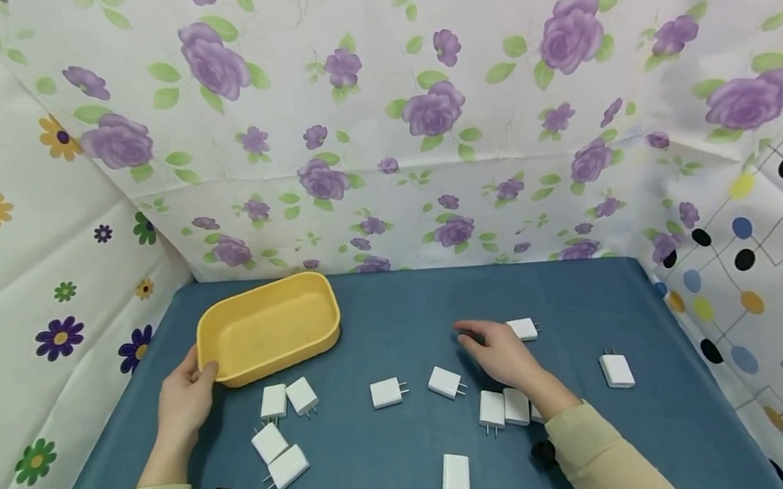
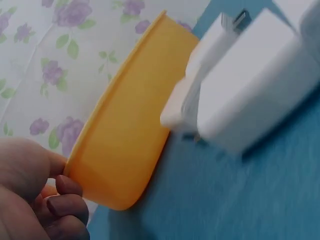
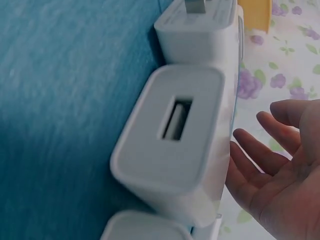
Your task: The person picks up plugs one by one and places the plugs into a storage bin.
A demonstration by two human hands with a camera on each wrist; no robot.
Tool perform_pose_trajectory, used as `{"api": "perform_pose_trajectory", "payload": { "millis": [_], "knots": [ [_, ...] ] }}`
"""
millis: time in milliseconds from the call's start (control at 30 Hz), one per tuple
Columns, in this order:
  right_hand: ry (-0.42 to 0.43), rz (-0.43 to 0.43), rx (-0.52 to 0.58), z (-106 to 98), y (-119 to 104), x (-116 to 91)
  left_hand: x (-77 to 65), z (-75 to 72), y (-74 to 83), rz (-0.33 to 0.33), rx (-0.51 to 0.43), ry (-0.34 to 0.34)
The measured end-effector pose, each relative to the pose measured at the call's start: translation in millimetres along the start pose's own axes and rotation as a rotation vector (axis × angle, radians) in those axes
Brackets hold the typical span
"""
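Observation:
A yellow plastic tray (image 1: 268,330) stands at the back left of the blue table. My left hand (image 1: 183,396) grips its near left corner, fingers and thumb at the rim; the left wrist view shows the same hold on the tray wall (image 2: 122,125). Over the right half, my right hand (image 1: 506,355) has relaxed, parted fingers and holds nothing. Just behind it lies a white USB wall charger (image 1: 522,329), and in front another charger (image 1: 446,382). Beneath that wrist sit chargers side by side (image 1: 492,410), one partly hidden by the forearm. In the right wrist view a charger's USB port (image 3: 176,120) shows close up.
Several chargers (image 1: 288,466) lie grouped in front of the tray. Single ones rest at the middle (image 1: 386,393), the front (image 1: 456,473) and the far right (image 1: 618,370). Flower-patterned cloth (image 1: 404,155) hangs behind the table (image 1: 387,311), with patterned cloths at both sides.

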State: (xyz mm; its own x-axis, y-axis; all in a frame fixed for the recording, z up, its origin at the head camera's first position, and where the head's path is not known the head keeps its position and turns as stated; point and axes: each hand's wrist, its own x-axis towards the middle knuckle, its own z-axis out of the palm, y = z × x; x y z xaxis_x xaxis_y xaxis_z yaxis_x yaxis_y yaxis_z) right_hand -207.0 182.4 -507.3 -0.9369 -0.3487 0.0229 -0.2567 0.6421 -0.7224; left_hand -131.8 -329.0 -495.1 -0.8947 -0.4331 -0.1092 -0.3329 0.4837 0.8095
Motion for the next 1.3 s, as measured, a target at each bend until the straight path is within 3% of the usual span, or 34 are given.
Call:
{"api": "perform_pose_trajectory", "payload": {
  "millis": [100, 233, 367, 600, 933, 1300],
  "knots": [
    [-0.005, -0.007, 0.012, 1.2, -4.4, -1.0, 0.2, 5.2, 8.6, 0.009, 0.037, -0.051],
    [-0.012, -0.017, 0.012, 0.7, -7.8, -2.4, -0.5, 17.8, 21.4, 0.025, 0.055, -0.068],
    [-0.018, -0.026, 0.001, -1.2, -9.3, -4.3, -1.5, 33.9, 31.2, 0.037, 0.022, -0.067],
    [-0.050, -0.018, 0.034, -5.7, -12.7, -10.3, -5.3, 54.2, 47.5, 0.065, -0.039, -0.126],
    [-0.009, -0.002, 0.123, -16.2, -8.6, -31.5, -10.1, 89.2, 64.5, 0.119, -0.089, -0.146],
    [0.063, 0.047, 0.150, -33.7, -2.6, -41.4, -18.7, 110.6, 77.7, 0.155, -0.140, -0.177]
  ]
}}
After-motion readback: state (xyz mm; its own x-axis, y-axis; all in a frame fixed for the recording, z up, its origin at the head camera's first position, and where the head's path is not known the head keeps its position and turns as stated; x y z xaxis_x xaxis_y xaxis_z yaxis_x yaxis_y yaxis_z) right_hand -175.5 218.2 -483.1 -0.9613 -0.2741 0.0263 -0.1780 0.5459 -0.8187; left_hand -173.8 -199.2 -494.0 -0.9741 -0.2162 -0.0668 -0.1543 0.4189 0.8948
